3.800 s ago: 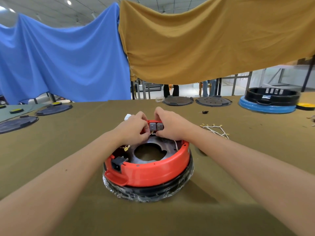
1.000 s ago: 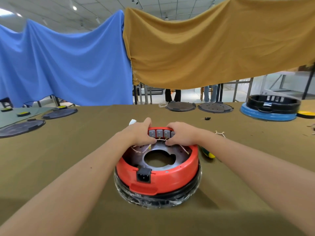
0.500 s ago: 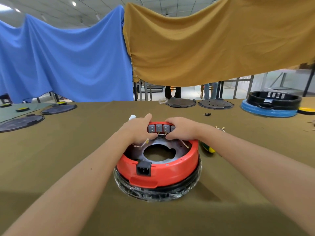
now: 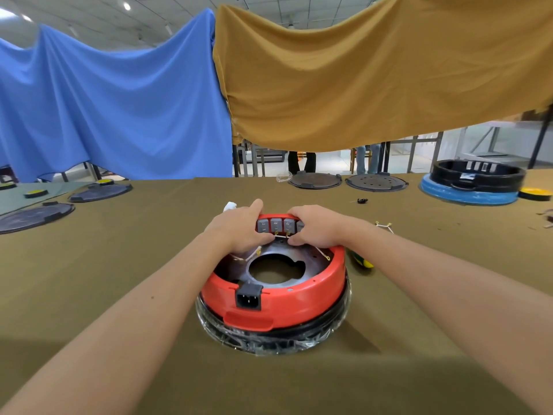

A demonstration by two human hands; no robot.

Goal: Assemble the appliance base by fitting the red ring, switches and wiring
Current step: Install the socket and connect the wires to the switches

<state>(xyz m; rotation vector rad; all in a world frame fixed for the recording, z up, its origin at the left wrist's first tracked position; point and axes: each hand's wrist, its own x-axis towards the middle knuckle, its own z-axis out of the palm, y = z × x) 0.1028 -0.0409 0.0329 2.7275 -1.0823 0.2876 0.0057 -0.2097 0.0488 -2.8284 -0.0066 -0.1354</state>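
The red ring [image 4: 278, 298] sits on a black base wrapped in clear film [image 4: 272, 336], in the middle of the olive-covered desk [image 4: 119, 265]. A black power socket [image 4: 248, 298] faces the person at the ring's near side; a row of grey switches [image 4: 276, 225] lines its far rim, with thin wires [image 4: 321, 254] trailing inside over the dark inner plate.

The left hand [image 4: 239, 232] and right hand [image 4: 314, 227] both curl their fingers round the far rim, grasping the ring on either side of the switches.

Just right of the ring lies a green-and-yellow tool [image 4: 362, 260]. Beyond the ring, dark round lids [image 4: 314, 179] rest at the desk's far edge, and a black-and-blue base [image 4: 471, 182] stands far right. Behind the desk hang a blue cloth [image 4: 104, 100] and an ochre cloth [image 4: 374, 79].
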